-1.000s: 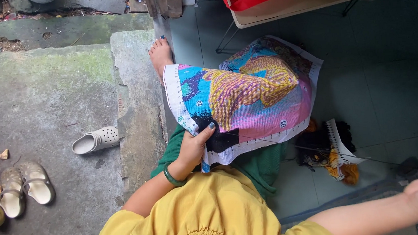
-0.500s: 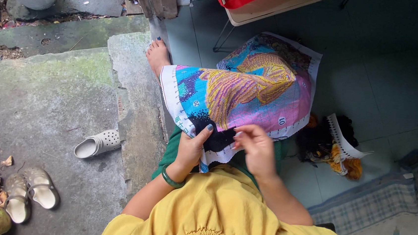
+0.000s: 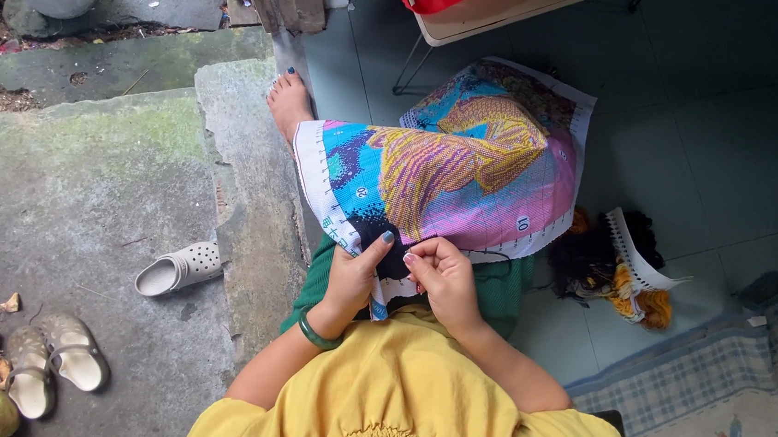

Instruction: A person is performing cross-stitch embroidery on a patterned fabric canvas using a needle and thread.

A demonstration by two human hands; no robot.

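Right hand [image 3: 445, 274] back from far right, now pinching cloth [image 3: 448, 172] edge beside left hand [image 3: 354, 276], also pinching cloth.

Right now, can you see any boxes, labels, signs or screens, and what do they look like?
No boxes, signs or screens.
Stitched cloth: on the lap, held by left hand and right hand; bright blue, yellow, pink picture, white border with small number marks.
White strip: on the floor beside the yarn, narrow, marked.

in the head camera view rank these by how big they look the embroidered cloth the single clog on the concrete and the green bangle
1. embroidered cloth, by far the largest.
2. single clog on the concrete.
3. green bangle on the left wrist, smallest, though it sits nearer the camera.
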